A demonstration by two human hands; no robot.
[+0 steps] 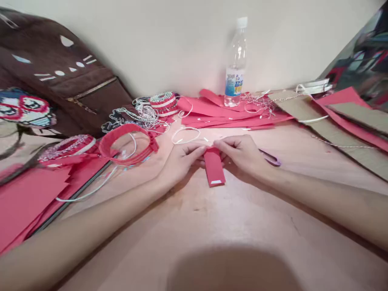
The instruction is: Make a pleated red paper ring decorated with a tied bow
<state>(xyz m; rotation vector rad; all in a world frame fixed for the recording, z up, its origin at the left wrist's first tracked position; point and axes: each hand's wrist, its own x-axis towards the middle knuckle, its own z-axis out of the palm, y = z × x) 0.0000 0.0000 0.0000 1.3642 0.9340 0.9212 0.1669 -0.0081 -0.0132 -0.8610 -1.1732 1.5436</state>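
Between my hands, just above the table, is a narrow strip of red paper (214,166) with a small white patch near its lower end. My left hand (183,158) pinches its upper left edge between thumb and fingers. At the upper right corner, my right hand (238,152) pinches the same strip. A loop of white cord (185,136) lies just beyond the strip's top; whether it is attached there I cannot tell. Partly behind my right wrist lies a purple tool with an oval handle opening (271,158), its other end hidden.
A red paper ring (127,159) and red sheets (27,206) lie left, near a brown backpack (75,76). A plastic bottle (235,79) stands by the wall among red paper (197,117). Tangled string (145,115) lies back left; cardboard pieces (330,135) are on the right.
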